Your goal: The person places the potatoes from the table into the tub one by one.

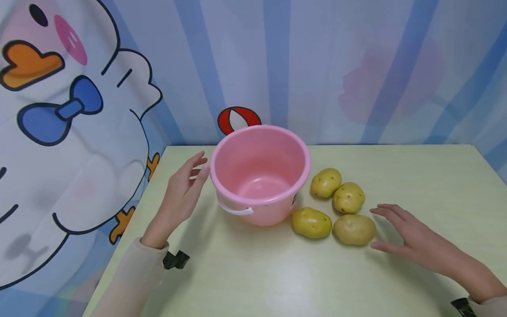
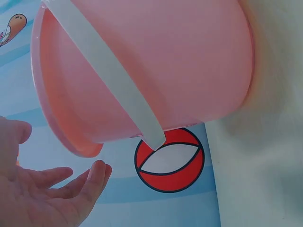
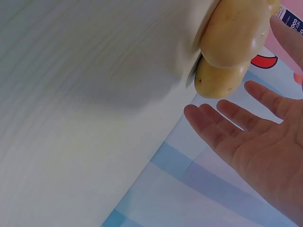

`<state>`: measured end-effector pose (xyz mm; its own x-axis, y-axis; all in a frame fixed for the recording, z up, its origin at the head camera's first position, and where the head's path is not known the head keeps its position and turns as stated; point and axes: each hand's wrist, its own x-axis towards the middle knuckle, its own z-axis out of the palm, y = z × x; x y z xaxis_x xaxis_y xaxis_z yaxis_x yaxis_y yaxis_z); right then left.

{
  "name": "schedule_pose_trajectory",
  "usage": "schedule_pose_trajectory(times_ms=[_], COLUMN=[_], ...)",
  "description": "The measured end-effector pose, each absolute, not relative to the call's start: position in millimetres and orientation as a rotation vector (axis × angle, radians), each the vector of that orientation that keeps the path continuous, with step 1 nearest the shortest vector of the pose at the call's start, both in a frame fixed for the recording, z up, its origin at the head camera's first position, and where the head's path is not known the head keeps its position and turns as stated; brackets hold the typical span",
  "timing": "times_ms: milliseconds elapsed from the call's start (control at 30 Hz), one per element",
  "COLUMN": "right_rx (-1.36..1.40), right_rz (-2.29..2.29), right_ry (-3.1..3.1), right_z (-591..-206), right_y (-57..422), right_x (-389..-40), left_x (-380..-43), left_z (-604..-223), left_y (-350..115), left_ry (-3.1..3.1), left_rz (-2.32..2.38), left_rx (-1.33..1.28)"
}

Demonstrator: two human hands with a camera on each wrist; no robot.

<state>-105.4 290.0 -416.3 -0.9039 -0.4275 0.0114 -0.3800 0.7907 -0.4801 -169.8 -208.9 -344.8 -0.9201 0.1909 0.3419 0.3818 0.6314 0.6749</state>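
A pink bucket [image 1: 257, 171] with a white handle [image 1: 235, 210] stands upright on the table, nothing inside it. Just left of its rim is my left hand [image 1: 180, 189], fingers loosely bent and holding nothing; in the left wrist view the fingers [image 2: 97, 175] show beside the bucket [image 2: 165, 61]. Several yellow potatoes lie right of the bucket: one at the back [image 1: 326, 182], one behind the front pair [image 1: 349, 197], one near the bucket's base [image 1: 311, 223] and a paler one [image 1: 354, 229]. My right hand [image 1: 412, 240], fingers spread, hovers right of the paler potato, grasping nothing.
The pale wooden table [image 1: 428, 176] runs back to a blue striped curtain [image 1: 317, 66] close behind the bucket. A cartoon duck backdrop [image 1: 91, 176] borders the left side. A small dark device [image 1: 176, 259] sits at my left wrist.
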Motion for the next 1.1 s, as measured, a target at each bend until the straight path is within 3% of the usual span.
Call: schedule_pose_trajectory(times_ms=[1100], right_rx=[-0.944], right_rz=[-0.646], right_ry=[2.922], right_z=[-424], right_y=[270], right_x=[-120], left_x=[-201], left_z=[-337], left_y=[-185], left_ry=[-2.685], left_rz=[-1.332], left_rx=[-0.207])
